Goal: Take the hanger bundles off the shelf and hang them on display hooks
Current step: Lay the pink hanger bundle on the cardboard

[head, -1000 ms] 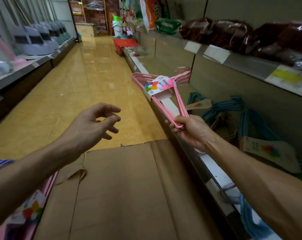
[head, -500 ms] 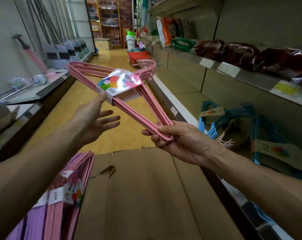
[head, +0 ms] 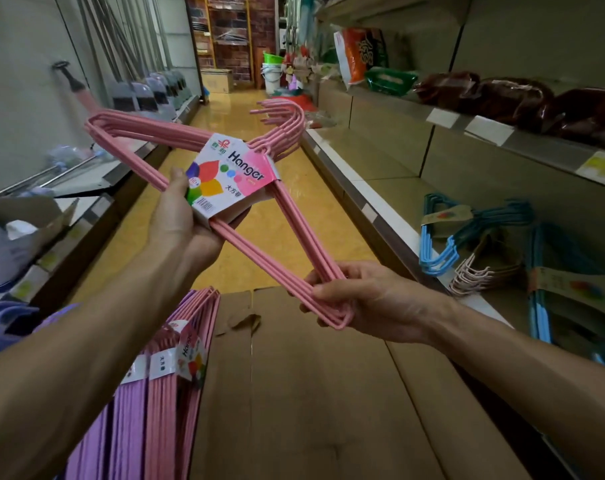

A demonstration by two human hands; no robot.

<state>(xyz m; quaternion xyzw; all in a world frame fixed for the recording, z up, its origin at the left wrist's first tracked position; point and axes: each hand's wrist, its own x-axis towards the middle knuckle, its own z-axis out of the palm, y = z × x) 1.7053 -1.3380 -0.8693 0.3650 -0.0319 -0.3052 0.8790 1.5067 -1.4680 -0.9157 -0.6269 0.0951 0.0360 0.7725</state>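
Both hands are grasping the pink wire hanger bundle (head: 277, 237): left hand (head: 183, 226) pinching its paper label (head: 231, 178), right hand (head: 363, 299) gripping a corner. The label may be tearing under load, loosening the bundle.

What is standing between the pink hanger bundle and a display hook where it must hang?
No display hook shows in this view, so the path cannot be judged. Both hands already grip the pink hanger bundle: the left hand at its label, the right hand at its corner.

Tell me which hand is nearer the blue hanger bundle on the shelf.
Right. The right hand grips the pink bundle's corner beside the shelf edge, left of the blue hanger bundle; the left hand is farther left, at the label.
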